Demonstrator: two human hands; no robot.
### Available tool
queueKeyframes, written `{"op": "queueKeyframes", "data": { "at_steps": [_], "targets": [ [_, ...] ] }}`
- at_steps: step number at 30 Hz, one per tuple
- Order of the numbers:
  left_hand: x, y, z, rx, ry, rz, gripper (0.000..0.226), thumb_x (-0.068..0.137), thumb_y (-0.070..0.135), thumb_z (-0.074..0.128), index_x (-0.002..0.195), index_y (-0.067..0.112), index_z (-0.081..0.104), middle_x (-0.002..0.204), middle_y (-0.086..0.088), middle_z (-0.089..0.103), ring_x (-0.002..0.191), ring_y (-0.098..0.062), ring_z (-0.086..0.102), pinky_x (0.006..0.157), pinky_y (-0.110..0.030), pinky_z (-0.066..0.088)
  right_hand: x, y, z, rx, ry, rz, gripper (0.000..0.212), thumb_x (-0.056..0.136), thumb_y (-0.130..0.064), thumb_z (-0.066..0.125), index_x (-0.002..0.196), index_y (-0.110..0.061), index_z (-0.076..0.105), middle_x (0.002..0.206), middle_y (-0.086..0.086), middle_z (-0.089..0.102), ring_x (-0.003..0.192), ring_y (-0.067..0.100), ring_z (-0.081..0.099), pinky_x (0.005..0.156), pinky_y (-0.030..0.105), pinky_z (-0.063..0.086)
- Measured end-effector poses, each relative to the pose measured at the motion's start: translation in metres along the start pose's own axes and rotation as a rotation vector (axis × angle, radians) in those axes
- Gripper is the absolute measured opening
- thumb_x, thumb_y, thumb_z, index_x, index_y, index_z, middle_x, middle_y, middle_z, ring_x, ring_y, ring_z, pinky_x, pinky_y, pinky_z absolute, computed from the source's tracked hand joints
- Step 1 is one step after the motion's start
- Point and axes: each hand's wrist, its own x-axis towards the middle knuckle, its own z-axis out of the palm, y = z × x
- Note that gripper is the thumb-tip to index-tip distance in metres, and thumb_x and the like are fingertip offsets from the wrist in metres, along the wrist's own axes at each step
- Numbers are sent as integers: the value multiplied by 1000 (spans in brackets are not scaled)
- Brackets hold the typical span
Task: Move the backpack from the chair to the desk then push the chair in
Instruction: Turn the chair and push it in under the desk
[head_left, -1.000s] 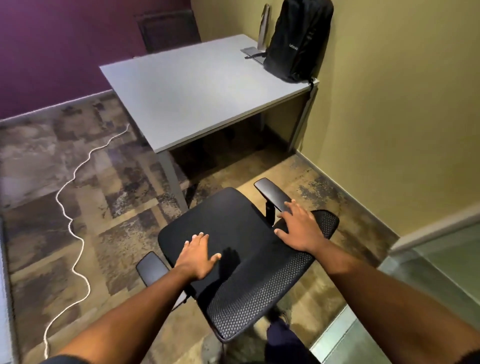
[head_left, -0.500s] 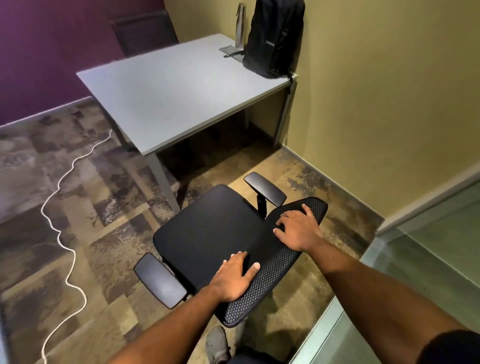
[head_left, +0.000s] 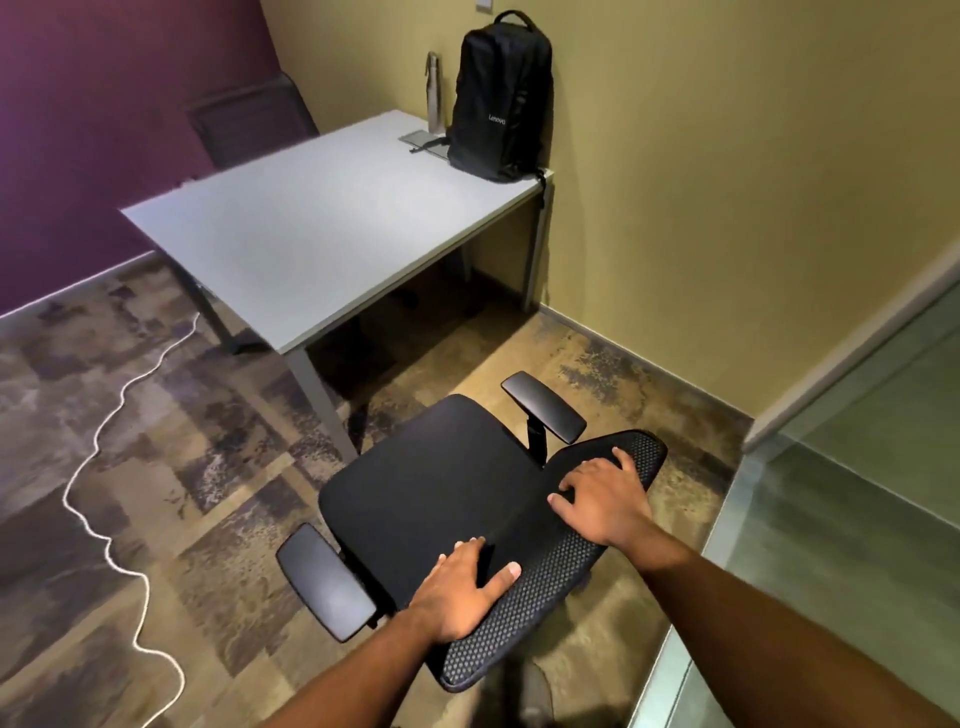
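Observation:
A black backpack (head_left: 497, 104) stands upright on the far right corner of the grey desk (head_left: 311, 244), leaning against the yellow wall. The black office chair (head_left: 436, 483) sits on the carpet in front of the desk, its empty seat facing the desk, a short gap away. My left hand (head_left: 460, 587) grips the left end of the mesh backrest's top edge, thumb over the mesh. My right hand (head_left: 602, 499) rests on the right part of the same backrest edge, fingers curled over it.
A metal bottle (head_left: 434, 91) and a flat grey pad (head_left: 423, 140) sit beside the backpack. A white cable (head_left: 104, 452) snakes over the carpet at left. Another dark chair (head_left: 249, 124) stands behind the desk. A glass partition (head_left: 841, 519) is at right.
My left hand has moved from the seat onto the backrest's top edge. The chair has swung a little, and my view has shifted so the desk sits further right.

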Motion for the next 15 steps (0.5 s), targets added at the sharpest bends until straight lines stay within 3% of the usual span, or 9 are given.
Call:
{"op": "queueKeyframes", "data": {
  "at_steps": [5,10,15],
  "targets": [
    [-28,-49,-26,-12,-2,-15,114,75,94,33,158,17,25,163,-5,32,151,-22,27,126,-43,13,-29,-48,7,35,22,106,66,87,-75,28,113,-36,75,121,-10,72,121,14,60,121,53,16],
    [-46,-91,-72,172,-51,50,102,82,88,34,156,19,29,161,-8,35,149,-25,32,125,-42,14,-60,-109,10,78,18,192,68,88,-76,25,110,-38,76,112,-7,75,115,18,63,119,56,16],
    [-58,-126,-109,336,-49,50,99,83,89,22,158,23,24,162,-5,34,150,-33,27,123,-44,17,-86,-172,12,197,37,120,72,85,-82,22,111,-39,74,110,-11,75,113,16,64,116,52,22]
  ]
}}
